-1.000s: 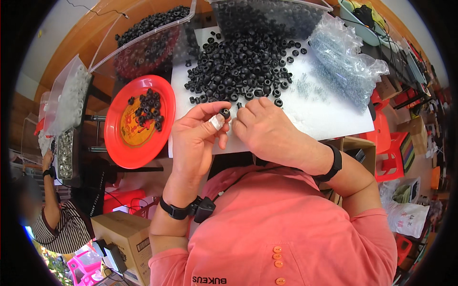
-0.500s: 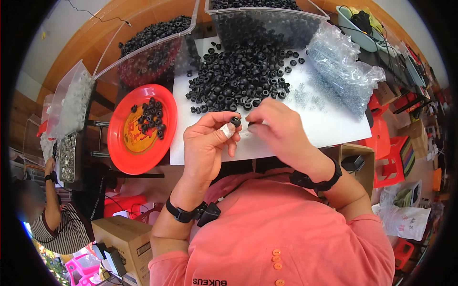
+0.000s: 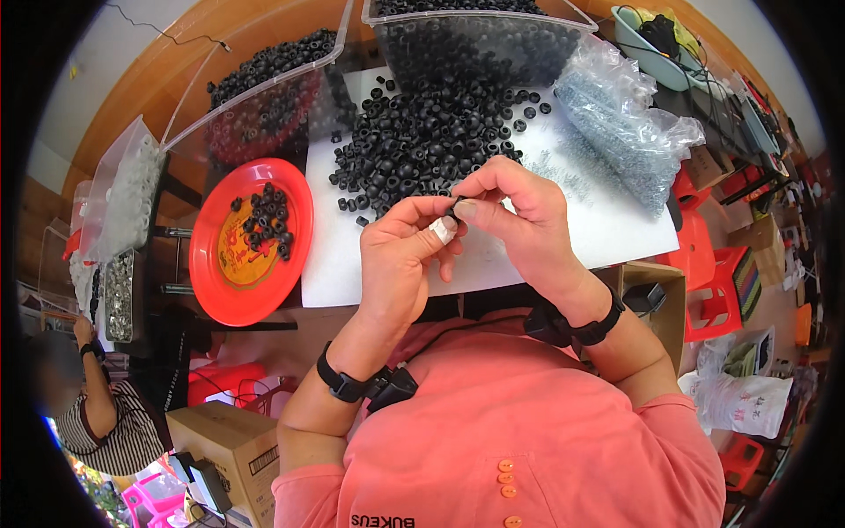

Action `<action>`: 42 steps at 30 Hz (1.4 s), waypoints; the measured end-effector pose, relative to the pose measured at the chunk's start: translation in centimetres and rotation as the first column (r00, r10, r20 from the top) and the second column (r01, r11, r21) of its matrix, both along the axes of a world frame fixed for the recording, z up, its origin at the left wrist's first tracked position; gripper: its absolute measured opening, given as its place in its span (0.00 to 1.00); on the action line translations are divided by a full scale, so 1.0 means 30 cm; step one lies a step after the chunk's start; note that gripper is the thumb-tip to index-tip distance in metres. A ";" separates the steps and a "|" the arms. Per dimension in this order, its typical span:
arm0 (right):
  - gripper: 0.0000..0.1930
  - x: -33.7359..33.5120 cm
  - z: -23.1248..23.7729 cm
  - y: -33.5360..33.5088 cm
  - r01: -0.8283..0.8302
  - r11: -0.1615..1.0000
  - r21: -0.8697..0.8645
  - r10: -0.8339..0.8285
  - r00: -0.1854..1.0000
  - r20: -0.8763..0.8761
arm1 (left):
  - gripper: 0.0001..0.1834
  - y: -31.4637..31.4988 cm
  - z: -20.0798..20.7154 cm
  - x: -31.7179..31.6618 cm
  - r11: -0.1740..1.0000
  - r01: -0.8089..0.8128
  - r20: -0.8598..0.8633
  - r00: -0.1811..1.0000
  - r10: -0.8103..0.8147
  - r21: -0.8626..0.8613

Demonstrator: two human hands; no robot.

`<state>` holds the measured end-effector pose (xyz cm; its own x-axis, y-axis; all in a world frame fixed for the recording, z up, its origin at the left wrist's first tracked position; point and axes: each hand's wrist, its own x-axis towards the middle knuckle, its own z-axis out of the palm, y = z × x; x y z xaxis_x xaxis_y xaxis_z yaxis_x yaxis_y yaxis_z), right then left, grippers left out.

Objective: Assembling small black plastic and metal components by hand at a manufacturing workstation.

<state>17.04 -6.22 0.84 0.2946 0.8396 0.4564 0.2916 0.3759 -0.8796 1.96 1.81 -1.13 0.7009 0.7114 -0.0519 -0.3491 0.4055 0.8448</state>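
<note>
Above the white board (image 3: 352, 273), my two hands meet fingertip to fingertip. My left hand (image 3: 398, 255), with white tape round its thumb, pinches a small black knob-like part (image 3: 455, 209) with a hole in it. My right hand (image 3: 532, 216) has its thumb and forefinger closed against the same part; anything else between them is hidden. Just beyond lies a heap of similar black parts (image 3: 422, 141). To the left, a red oval plate (image 3: 297, 255) holds a smaller group of black parts (image 3: 267, 220).
Clear plastic bins (image 3: 480, 53) of black parts stand at the back. A clear bag (image 3: 616, 132) of tiny silvery pieces lies on the right, some pieces loose beside it. A co-worker (image 3: 101, 414) is at far left. Red stools (image 3: 717, 290) and a cardboard box (image 3: 224, 449) stand below.
My right hand has come in to the left and now touches the black part at my left fingertips. My left hand has shifted slightly right; the view has moved a little.
</note>
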 end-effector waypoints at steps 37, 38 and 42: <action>0.05 0.009 -0.007 -0.021 0.096 0.988 0.121 -0.136 0.912 0.388 | 0.09 -0.021 -0.009 -0.011 0.999 -0.025 -0.031 0.999 0.026 0.031; 0.06 0.011 -0.006 -0.018 0.088 0.985 0.148 -0.142 0.901 0.410 | 0.09 -0.022 -0.011 -0.011 0.999 -0.025 -0.023 0.999 0.026 0.032; 0.07 0.003 0.002 -0.007 0.106 0.974 0.201 -0.202 0.812 0.548 | 0.09 -0.029 -0.017 -0.006 0.997 -0.038 -0.043 0.998 0.040 0.063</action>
